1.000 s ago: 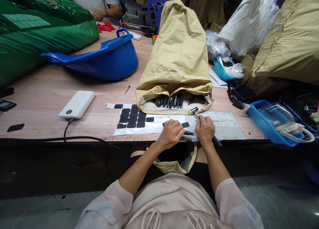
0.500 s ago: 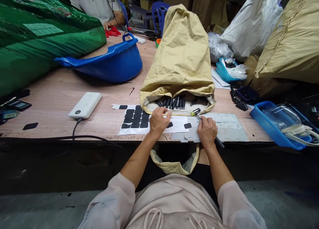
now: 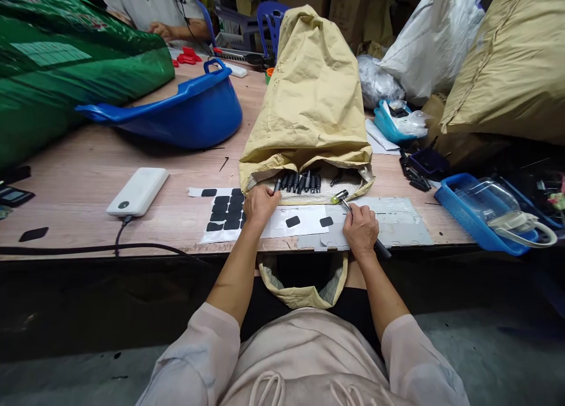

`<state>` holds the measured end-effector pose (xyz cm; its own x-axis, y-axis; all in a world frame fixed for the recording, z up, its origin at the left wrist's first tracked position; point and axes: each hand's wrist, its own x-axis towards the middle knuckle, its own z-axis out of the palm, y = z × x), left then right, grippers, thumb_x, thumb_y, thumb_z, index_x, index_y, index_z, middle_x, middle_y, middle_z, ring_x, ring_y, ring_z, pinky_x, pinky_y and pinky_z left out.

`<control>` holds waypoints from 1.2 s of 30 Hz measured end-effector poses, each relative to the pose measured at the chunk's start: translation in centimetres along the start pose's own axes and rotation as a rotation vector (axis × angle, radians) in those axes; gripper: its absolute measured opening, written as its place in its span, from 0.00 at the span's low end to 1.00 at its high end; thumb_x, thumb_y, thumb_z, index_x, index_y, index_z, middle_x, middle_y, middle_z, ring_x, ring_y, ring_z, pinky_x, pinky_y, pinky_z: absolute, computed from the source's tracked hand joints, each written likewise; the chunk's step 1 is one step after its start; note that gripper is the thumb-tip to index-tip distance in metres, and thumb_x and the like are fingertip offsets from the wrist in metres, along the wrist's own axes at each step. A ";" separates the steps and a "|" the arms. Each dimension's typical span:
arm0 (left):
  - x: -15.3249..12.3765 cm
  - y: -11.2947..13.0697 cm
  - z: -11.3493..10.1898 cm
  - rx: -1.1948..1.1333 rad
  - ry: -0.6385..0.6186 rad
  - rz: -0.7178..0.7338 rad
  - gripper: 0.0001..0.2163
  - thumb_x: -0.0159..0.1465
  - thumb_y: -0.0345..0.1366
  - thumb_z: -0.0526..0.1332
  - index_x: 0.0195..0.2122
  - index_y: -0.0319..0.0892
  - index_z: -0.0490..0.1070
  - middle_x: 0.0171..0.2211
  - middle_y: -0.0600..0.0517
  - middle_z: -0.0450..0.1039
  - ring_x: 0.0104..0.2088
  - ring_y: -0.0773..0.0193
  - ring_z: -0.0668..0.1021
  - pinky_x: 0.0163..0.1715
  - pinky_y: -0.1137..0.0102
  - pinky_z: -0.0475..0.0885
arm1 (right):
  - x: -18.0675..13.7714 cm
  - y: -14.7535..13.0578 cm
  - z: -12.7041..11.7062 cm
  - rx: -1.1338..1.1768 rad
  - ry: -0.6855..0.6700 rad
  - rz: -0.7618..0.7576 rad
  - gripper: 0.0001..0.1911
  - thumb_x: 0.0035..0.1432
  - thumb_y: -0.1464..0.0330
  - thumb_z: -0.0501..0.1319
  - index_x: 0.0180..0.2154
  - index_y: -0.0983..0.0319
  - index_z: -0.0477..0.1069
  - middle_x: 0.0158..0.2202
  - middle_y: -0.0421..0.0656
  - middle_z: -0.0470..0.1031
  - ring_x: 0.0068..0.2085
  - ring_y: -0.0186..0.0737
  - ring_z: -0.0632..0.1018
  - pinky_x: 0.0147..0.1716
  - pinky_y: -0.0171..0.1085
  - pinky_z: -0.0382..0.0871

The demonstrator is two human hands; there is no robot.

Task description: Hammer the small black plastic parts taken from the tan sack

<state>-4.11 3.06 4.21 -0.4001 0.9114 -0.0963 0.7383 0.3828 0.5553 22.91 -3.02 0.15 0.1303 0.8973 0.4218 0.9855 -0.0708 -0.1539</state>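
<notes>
My left hand (image 3: 261, 206) is closed in a pinch on a slim black pen-like part (image 3: 277, 185) at the left side of the sack's mouth. Several similar black parts (image 3: 301, 182) lie side by side inside the opening of the tan sack (image 3: 311, 100). A small hammer (image 3: 339, 196) with a yellowish-tipped head is gripped in my right hand (image 3: 361, 228), its black handle sticking out toward the table edge. Under my left wrist runs a white sheet (image 3: 271, 229) bearing rows of black rounded stickers (image 3: 220, 213), and two more black pieces (image 3: 292, 222) lie farther right on it.
A grey board (image 3: 397, 220) lies beneath my right hand. Left stand a white power bank (image 3: 138, 191) with a cable, a blue basin (image 3: 194, 115) and a green sack (image 3: 79, 76). A blue basket (image 3: 479, 218) is at right. Across the table sits a person (image 3: 154, 9).
My left hand has moved left to the edge of the sack's mouth and now pinches a black part. The hammer stays in my right hand. The view has shifted slightly.
</notes>
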 end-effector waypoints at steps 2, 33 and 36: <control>-0.4 -0.1 0.1 -0.004 0.034 0.031 0.07 0.63 0.41 0.65 0.37 0.44 0.77 0.42 0.42 0.81 0.48 0.42 0.80 0.45 0.55 0.75 | 0.0 0.0 0.0 0.004 0.002 -0.003 0.16 0.68 0.69 0.57 0.53 0.58 0.76 0.43 0.48 0.73 0.43 0.47 0.68 0.38 0.41 0.56; -4.9 0.6 5.6 -0.229 -0.271 0.750 0.06 0.61 0.34 0.70 0.40 0.45 0.79 0.37 0.51 0.77 0.43 0.56 0.77 0.48 0.62 0.71 | -1.1 0.3 -1.8 0.359 0.011 -0.023 0.19 0.71 0.68 0.52 0.56 0.59 0.77 0.44 0.48 0.78 0.46 0.45 0.77 0.47 0.40 0.70; -5.0 0.8 5.6 -0.230 -0.257 0.714 0.06 0.61 0.33 0.70 0.39 0.45 0.78 0.37 0.51 0.76 0.43 0.56 0.77 0.48 0.62 0.72 | -2.4 -0.4 -3.5 0.557 0.003 -0.080 0.18 0.72 0.66 0.53 0.56 0.61 0.76 0.46 0.49 0.80 0.46 0.44 0.79 0.49 0.40 0.73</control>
<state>1.46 -0.34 0.53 0.2867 0.9419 0.1753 0.6274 -0.3228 0.7086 22.55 -6.64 2.30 0.0587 0.8891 0.4540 0.7867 0.2387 -0.5693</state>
